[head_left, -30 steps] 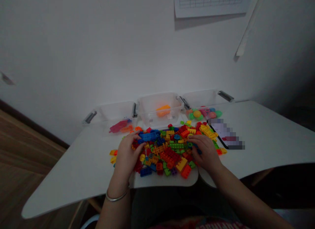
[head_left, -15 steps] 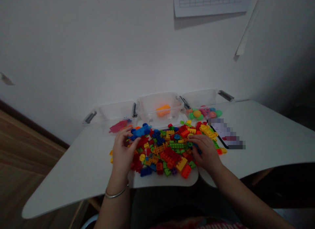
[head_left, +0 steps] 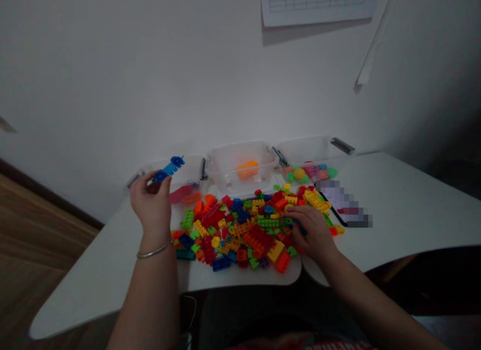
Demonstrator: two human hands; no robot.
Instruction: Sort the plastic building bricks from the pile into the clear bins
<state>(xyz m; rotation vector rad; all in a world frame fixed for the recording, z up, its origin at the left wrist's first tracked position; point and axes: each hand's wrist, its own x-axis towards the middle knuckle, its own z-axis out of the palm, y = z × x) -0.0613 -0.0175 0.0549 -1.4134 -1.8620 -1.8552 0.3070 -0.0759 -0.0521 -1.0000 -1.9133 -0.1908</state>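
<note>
The left hand (head_left: pixel 151 202) pinched a blue brick (head_left: pixel 167 169) over the left bin (head_left: pixel 188 170); the right hand (head_left: pixel 311 229) lay curled on the pile (head_left: pixel 244 227), its grasp unclear.

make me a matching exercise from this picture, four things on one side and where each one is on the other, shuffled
Things:
1. long blue piece
2. orange piece
3. phone
4. right hand

Places:
A. in the middle clear bin
B. flat on the table, right of the brick pile
C. resting on the bricks
D. held up in the left hand

Pairs: 1-D, 2-A, 3-B, 4-C
</note>
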